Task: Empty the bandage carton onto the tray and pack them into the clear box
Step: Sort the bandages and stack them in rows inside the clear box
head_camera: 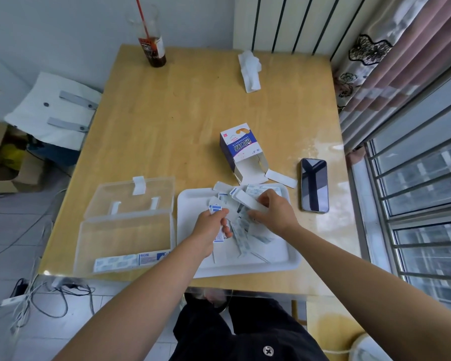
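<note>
The left hand [211,226] grips a small stack of bandages [216,209] over the tray [294,259], where most lie loose; a few sit in the clear box [125,230]. The right hand [274,214] seems to pinch more strips, its fingertips hidden. Thin, light and slippery, they're best squared flat and squeezed by their long edges

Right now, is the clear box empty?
No, a row of wrapped bandages lies inside the clear box along its near wall.
</note>
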Motion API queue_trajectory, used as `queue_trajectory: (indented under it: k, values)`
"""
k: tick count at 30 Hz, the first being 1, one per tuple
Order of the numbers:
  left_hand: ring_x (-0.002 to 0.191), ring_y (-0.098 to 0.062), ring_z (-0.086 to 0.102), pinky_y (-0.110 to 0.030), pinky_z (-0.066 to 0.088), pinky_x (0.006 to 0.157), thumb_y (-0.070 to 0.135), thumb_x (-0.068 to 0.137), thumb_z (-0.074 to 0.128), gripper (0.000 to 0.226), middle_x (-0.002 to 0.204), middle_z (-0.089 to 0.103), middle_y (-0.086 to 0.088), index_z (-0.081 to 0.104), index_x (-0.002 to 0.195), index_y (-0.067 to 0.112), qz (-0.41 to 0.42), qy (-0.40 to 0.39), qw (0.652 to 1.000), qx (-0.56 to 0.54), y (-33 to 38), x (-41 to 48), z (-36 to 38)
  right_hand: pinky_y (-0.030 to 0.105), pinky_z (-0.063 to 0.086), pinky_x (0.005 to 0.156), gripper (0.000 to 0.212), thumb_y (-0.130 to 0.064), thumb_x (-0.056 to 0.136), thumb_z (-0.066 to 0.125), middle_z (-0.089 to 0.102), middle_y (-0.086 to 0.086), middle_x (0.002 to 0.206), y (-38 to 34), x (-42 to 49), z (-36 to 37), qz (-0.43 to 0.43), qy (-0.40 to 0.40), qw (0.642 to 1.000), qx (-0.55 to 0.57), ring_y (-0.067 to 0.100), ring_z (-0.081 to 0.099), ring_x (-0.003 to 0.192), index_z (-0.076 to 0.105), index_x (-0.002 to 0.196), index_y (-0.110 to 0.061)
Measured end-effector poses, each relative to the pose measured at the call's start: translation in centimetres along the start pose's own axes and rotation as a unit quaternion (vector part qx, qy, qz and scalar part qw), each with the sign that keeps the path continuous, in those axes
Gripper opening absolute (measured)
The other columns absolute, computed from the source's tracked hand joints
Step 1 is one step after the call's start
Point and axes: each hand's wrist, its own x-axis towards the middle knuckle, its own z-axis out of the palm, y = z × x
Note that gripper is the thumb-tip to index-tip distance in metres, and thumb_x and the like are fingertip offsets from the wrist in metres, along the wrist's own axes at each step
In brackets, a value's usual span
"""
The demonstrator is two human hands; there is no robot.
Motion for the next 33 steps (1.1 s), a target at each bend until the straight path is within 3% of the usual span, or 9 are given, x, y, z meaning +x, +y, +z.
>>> queue_trajectory:
  k: [5, 8, 13, 17, 20, 22, 25, 29, 33]
  values:
    - [0.042, -0.016, 0.038, -0.027, 0.045, 0.047, 0.014, 0.089, 0.064, 0.011, 0.055, 0.040, -0.004, 0.057, 0.083, 0.007, 0.004, -0.023, 0.998, -0.052, 0.8, 0.2, 1.7, 0.021, 0.042, 0.073, 0.037, -0.028, 0.075, 0.080, 0.060, -0.001, 0.095, 0.1, -1.0, -0.3, -0.060, -0.027, 0.994, 0.082, 0.013, 0.054, 0.088, 0.055, 0.100, -0.016]
    - [0.037, -0.014, 0.040, -0.026, 0.045, 0.046, 0.009, 0.088, 0.065, 0.023, 0.051, 0.041, -0.004, 0.052, 0.070, 0.007, 0.034, 0.006, 0.999, -0.036, 0.8, 0.3, 2.1, 0.022, 0.044, 0.072, 0.038, -0.028, 0.076, 0.079, 0.060, -0.001, 0.095, 0.0, -1.7, -0.1, -0.081, -0.055, 0.991, 0.093, 0.013, 0.055, 0.086, 0.052, 0.101, -0.018]
    - [0.036, -0.014, 0.046, -0.029, 0.047, 0.055, 0.015, 0.084, 0.072, 0.027, 0.042, 0.046, 0.001, 0.053, 0.066, 0.009, 0.057, 0.020, 0.998, -0.031, 0.9, -0.1, 1.9, 0.022, 0.042, 0.069, 0.024, -0.027, 0.089, 0.065, 0.058, -0.003, 0.094, -0.8, -2.2, 0.1, -0.106, -0.076, 0.986, 0.105, 0.012, 0.055, 0.082, 0.046, 0.103, -0.021]
    - [0.040, -0.014, 0.047, -0.025, 0.045, 0.052, 0.009, 0.089, 0.063, 0.020, 0.048, 0.050, -0.002, 0.055, 0.070, 0.007, 0.060, -0.043, 0.994, -0.079, 1.4, -0.9, 1.4, 0.019, 0.041, 0.068, 0.021, -0.033, 0.095, 0.057, 0.057, -0.005, 0.091, -1.5, -2.2, 0.2, -0.065, -0.111, 0.979, 0.157, 0.007, 0.051, 0.077, 0.049, 0.107, -0.017]
    - [0.043, -0.011, 0.047, -0.027, 0.046, 0.057, 0.007, 0.090, 0.060, 0.013, 0.053, 0.053, -0.002, 0.059, 0.077, 0.007, 0.069, -0.056, 0.990, -0.106, 1.5, -1.3, 0.9, 0.020, 0.038, 0.065, 0.012, -0.033, 0.096, 0.054, 0.052, -0.009, 0.078, -2.1, -2.4, 0.4, -0.046, -0.128, 0.969, 0.207, 0.006, 0.047, 0.068, 0.051, 0.098, -0.021]
    - [0.046, -0.011, 0.046, -0.026, 0.047, 0.056, 0.007, 0.091, 0.059, 0.012, 0.055, 0.053, -0.002, 0.060, 0.079, 0.007, 0.077, -0.057, 0.989, -0.114, 1.6, -1.5, 0.6, 0.020, 0.038, 0.064, 0.016, -0.033, 0.097, 0.052, 0.052, -0.008, 0.077, -2.4, -2.6, 0.6, -0.039, -0.144, 0.961, 0.232, 0.006, 0.046, 0.066, 0.052, 0.104, -0.018]
    - [0.044, -0.012, 0.042, -0.025, 0.045, 0.051, 0.007, 0.091, 0.056, 0.014, 0.055, 0.049, -0.003, 0.059, 0.078, 0.007, 0.076, -0.036, 0.990, -0.113, 1.8, -1.8, 0.4, 0.020, 0.035, 0.057, 0.023, -0.032, 0.099, 0.049, 0.045, -0.007, 0.072, -2.7, -3.0, 0.7, -0.017, -0.175, 0.943, 0.282, 0.006, 0.039, 0.060, 0.051, 0.110, -0.011]
    - [0.038, -0.012, 0.040, -0.027, 0.044, 0.051, 0.011, 0.091, 0.054, 0.013, 0.062, 0.051, -0.010, 0.061, 0.080, 0.006, 0.060, 0.023, 0.995, -0.072, 1.8, -1.7, 0.1, 0.019, 0.025, 0.051, 0.022, -0.032, 0.102, 0.041, 0.032, -0.008, 0.063, -3.3, -3.3, 0.6, 0.003, -0.217, 0.906, 0.363, 0.011, 0.024, 0.056, 0.050, 0.089, -0.017]
    - [0.036, -0.011, 0.045, -0.031, 0.045, 0.058, 0.015, 0.092, 0.055, 0.010, 0.070, 0.061, -0.013, 0.063, 0.087, 0.010, 0.056, 0.060, 0.995, -0.049, 1.6, -1.4, -0.8, 0.025, 0.018, 0.053, 0.040, -0.031, 0.103, 0.028, 0.027, -0.003, 0.063, -3.3, -3.2, 0.5, 0.077, -0.213, 0.875, 0.428, 0.013, 0.020, 0.055, 0.061, 0.108, -0.009]
